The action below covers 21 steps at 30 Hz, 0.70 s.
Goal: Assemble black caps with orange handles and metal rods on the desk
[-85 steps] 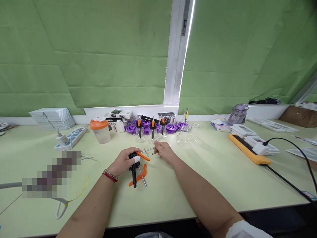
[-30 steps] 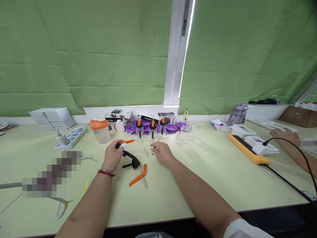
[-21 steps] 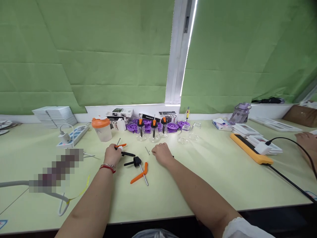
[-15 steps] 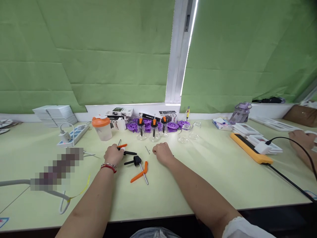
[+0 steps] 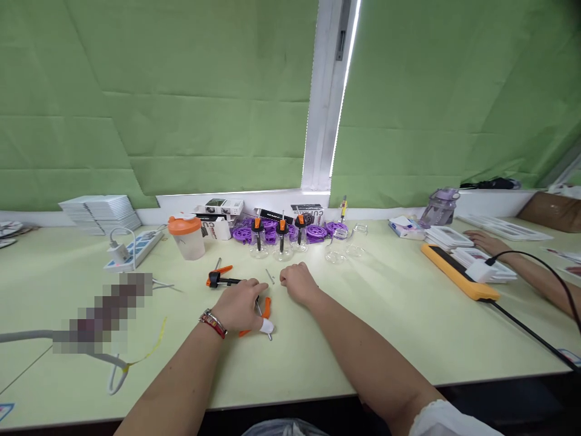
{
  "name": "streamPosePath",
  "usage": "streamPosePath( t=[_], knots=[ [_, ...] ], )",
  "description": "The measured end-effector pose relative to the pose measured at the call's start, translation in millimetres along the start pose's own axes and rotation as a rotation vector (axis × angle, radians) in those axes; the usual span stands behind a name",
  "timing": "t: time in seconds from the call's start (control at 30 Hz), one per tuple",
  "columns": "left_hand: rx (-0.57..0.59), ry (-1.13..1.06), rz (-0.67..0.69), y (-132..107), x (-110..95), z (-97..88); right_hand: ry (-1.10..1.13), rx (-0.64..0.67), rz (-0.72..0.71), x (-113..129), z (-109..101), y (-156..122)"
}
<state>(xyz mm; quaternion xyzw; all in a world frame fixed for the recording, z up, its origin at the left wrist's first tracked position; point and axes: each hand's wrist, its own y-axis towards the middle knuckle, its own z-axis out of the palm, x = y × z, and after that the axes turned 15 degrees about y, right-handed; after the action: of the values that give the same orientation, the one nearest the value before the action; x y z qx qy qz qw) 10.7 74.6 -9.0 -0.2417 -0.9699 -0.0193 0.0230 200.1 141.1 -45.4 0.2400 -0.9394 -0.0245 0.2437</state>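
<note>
My left hand [image 5: 242,304] hovers over or rests on a black cap with a metal rod, mostly hidden beneath it; its fingers are spread, and a white wrap covers the thumb. Between finger and thumb shows a bent orange handle [image 5: 267,307]. Left of that hand lies another black cap [image 5: 215,279] with an orange crank [image 5: 225,270] and a rod. My right hand [image 5: 298,282] rests curled on the table, and whatever its fingers might hold is hidden. Just left of it lies a thin metal pin [image 5: 269,277].
Farther back stand several clear jars [image 5: 282,248] with orange-topped black mechanisms, before purple plastic parts [image 5: 315,232]. An orange-lidded shaker cup [image 5: 186,237] stands left. On the right are a yellow-black power strip [image 5: 458,272] and a co-worker's hand [image 5: 488,241].
My left hand has let go of the left black piece and moved right and nearer, over the other cap and rod. My right hand stays put. The co-worker's hand has reached left.
</note>
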Motion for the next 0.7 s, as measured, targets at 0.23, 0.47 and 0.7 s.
streamPosePath(
  t=[0.23, 0.47, 0.7],
  knots=[
    [-0.024, -0.224, -0.168, 7, 15, 15.6, 0.401, -0.103, 0.108, -1, -8, -8],
    [-0.2, -0.359, -0.337, 16, 23, 26.3, 0.751, -0.101, 0.127, 6, -11, -10],
    [-0.544, -0.36, -0.598, 20, 25, 21.5, 1.107, -0.079, 0.139, 13, -9, -11]
  ],
)
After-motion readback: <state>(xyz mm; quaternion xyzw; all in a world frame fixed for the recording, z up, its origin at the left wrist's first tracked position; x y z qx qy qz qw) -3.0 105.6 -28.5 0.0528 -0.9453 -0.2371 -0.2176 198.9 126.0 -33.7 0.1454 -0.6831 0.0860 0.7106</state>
